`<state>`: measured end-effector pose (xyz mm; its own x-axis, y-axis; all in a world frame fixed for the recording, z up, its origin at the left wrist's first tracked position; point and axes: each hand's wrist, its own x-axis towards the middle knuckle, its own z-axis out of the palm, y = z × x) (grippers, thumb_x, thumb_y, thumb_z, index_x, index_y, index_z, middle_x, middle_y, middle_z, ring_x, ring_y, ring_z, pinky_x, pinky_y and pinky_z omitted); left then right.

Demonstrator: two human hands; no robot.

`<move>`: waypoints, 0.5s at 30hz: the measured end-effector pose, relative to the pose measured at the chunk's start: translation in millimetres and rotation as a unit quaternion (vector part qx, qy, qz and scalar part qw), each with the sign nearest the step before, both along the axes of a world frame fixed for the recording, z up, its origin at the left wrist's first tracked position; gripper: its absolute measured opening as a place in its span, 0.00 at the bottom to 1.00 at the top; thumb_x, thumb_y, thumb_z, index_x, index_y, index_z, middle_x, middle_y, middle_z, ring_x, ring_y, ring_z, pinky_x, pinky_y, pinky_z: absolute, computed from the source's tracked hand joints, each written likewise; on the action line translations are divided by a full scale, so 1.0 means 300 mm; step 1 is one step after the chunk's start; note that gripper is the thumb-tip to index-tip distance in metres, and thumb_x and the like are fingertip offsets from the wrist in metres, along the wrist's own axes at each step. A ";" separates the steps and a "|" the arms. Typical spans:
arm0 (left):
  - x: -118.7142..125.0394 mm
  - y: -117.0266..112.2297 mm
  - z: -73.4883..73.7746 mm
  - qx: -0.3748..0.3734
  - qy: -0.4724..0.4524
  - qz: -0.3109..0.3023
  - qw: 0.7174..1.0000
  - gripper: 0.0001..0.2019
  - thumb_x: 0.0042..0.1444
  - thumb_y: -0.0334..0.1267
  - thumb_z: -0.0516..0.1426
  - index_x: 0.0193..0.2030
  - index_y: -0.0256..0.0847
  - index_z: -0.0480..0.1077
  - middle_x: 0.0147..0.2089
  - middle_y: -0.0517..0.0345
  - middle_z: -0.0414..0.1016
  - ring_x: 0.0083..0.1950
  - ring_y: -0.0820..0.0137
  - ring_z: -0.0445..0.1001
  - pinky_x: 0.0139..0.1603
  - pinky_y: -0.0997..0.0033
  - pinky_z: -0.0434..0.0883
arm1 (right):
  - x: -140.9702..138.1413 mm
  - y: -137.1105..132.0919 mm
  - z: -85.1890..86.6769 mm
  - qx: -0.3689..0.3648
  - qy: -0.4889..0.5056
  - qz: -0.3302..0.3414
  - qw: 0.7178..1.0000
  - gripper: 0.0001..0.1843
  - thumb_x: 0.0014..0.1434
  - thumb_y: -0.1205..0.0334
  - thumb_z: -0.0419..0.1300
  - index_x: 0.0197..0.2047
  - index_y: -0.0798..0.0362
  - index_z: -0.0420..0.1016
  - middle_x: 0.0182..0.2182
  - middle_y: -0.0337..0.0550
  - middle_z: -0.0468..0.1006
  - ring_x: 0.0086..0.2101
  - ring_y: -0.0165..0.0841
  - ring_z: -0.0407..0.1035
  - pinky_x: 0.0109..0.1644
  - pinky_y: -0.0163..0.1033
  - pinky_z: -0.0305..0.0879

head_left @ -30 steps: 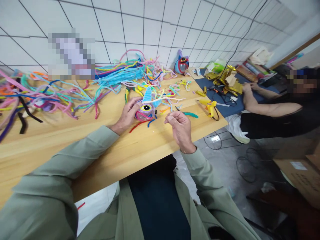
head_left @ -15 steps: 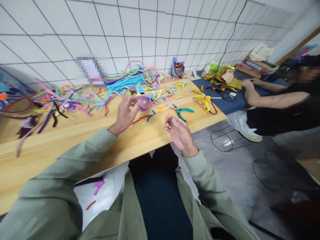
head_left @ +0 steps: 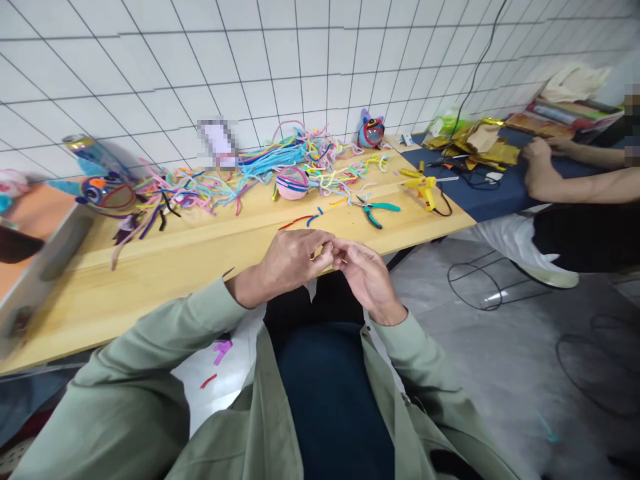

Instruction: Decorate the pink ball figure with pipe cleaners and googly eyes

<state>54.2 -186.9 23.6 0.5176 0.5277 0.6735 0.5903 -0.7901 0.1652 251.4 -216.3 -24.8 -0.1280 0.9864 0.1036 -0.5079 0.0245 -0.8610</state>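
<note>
At the table's front edge my left hand (head_left: 299, 259) and my right hand (head_left: 366, 272) meet, fingertips touching. Both are closed in a pinch; anything between the fingers is too small to make out. Beyond them on the table rests a clear ball (head_left: 293, 184) wrapped with pink and blue pipe cleaners, apart from both hands. A red pipe cleaner piece (head_left: 295, 223) and a short blue piece (head_left: 313, 219) lie just past my left hand. Teal-handled pliers (head_left: 380, 212), jaws apart, are beyond my right hand.
Loose pipe cleaners (head_left: 273, 162) heap along the wall. A yellow glue gun (head_left: 424, 192) lies to the right, and two decorated ball figures, one at the back (head_left: 372, 132), one at the left (head_left: 107, 193). A co-worker's hands (head_left: 540, 150) are near gold foil (head_left: 495, 150) on a blue table.
My left hand has let go of the clear ball, which now sits on the table, and has come back to meet my right hand. The view has swung a little left.
</note>
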 end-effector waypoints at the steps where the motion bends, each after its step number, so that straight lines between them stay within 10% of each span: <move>1: -0.004 -0.004 -0.005 0.006 0.008 0.000 1.000 0.09 0.71 0.34 0.59 0.43 0.42 0.83 0.38 0.54 0.90 0.36 0.64 0.88 0.36 0.69 0.76 | -0.001 -0.007 0.000 -0.001 0.004 0.002 1.000 0.22 0.55 0.39 0.82 0.45 0.45 0.94 0.42 0.44 0.89 0.37 0.35 0.74 0.45 0.44 0.76; 15: 0.008 -0.043 0.015 -0.012 -0.011 -0.061 0.998 0.10 0.71 0.32 0.57 0.45 0.41 0.83 0.39 0.56 0.91 0.32 0.70 0.85 0.35 0.73 0.76 | 0.033 -0.062 0.002 0.019 -0.003 0.020 1.000 0.22 0.61 0.38 0.78 0.47 0.46 0.94 0.42 0.45 0.88 0.38 0.35 0.75 0.45 0.44 0.78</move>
